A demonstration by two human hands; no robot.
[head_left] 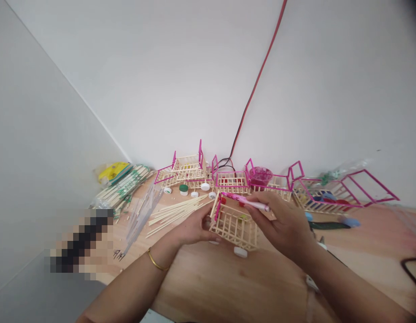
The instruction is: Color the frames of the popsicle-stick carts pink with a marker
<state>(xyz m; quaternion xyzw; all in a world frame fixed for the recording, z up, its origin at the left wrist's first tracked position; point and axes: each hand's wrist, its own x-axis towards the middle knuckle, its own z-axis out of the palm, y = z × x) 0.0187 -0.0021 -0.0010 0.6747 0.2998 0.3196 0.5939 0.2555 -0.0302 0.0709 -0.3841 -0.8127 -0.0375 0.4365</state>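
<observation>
My left hand (193, 228) grips the left end of a small cart (235, 226) built from bamboo sticks, tilted above the table. White bottle caps serve as its wheels, and one end post is coated pink. In my right hand (283, 224) is a paintbrush (260, 205) with a pale handle, its pink-smeared tip lying close to that painted end of the cart. Whether the tip touches the wood I cannot tell. Behind the cart stands a plastic cup (261, 176) stained with pink paint.
Several stick carts with pink rims, such as one on the left (189, 168), line the wall. Loose sticks (174, 213) and bagged sticks (127, 190) lie to the left. Bottle caps (183, 189) are scattered about. A red and black cable (261, 72) runs down the wall.
</observation>
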